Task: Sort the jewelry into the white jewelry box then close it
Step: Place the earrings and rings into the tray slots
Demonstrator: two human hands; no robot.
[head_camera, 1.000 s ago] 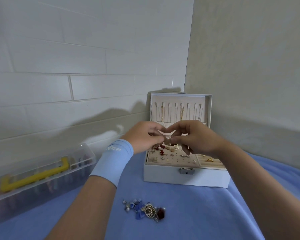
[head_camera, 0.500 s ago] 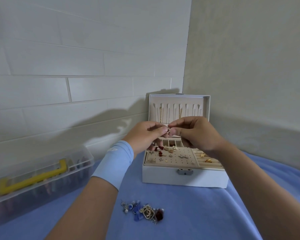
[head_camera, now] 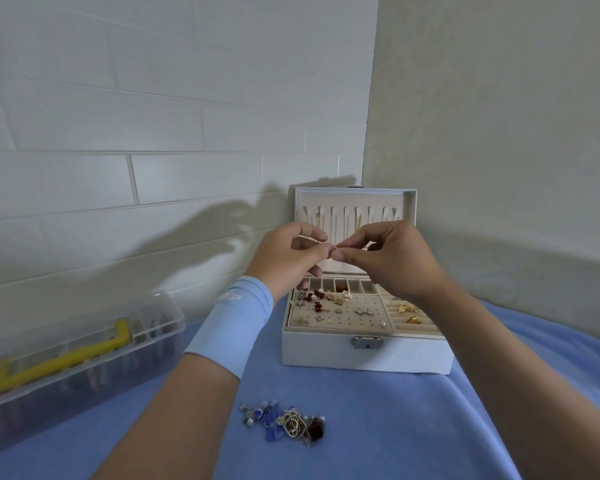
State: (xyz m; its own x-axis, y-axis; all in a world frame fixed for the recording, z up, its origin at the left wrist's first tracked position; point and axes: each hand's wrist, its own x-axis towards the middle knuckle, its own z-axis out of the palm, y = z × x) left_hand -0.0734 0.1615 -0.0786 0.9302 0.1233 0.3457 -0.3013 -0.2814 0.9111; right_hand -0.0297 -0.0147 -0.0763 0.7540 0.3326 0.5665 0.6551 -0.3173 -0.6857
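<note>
Our left hand (head_camera: 290, 259) and right hand (head_camera: 397, 261) meet in the air. The fingers (head_camera: 352, 254) of both pinch one tiny piece of jewelry (head_camera: 335, 250). The open white square jewelry box (head_camera: 366, 355) sits right under it. The pile of loose jewelry (head_camera: 284, 422) lies on the blue cloth (head_camera: 395, 427), close to us.

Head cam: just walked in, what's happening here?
A person is sorting jewelry. The left hand and right hand are raised over the open white jewelry box, fingertips pinching one small piece between them, too small to identify. Earrings already sit on its holed panel and gold rings in the slots beside it. A loose pile of jewelry lies on the blue cloth in front of the box, not yet sorted. The lid stands upright.
</note>
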